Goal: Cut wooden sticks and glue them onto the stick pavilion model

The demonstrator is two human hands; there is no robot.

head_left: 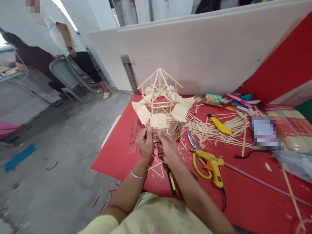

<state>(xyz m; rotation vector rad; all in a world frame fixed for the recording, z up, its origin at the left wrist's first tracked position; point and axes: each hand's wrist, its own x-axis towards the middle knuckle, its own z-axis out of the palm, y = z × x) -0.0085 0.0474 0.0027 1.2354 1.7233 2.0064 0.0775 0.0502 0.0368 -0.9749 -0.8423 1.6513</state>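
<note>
A house-like model (161, 104) of thin pale wooden sticks stands on the red tabletop, with an open-frame peaked roof above and slatted panels flaring out below. At its front edge, just under a slatted panel (158, 121), my left hand (145, 142) is closed in a pinch. My right hand (167, 147) pinches close beside it, fingertips a little apart from the left ones. Whatever small piece lies between the fingers blends with the model behind, and I cannot make it out. A clear ruler (133, 137) lies left of the model.
To the right lie a yellow glue gun (211, 162), yellow-handled scissors (202, 167), a yellow utility knife (220, 125) and loose sticks (204, 130). A black-and-yellow tool (172, 182) lies under my right forearm. White boards (195, 55) stand behind. Two people are at the left, near a chair (65, 73).
</note>
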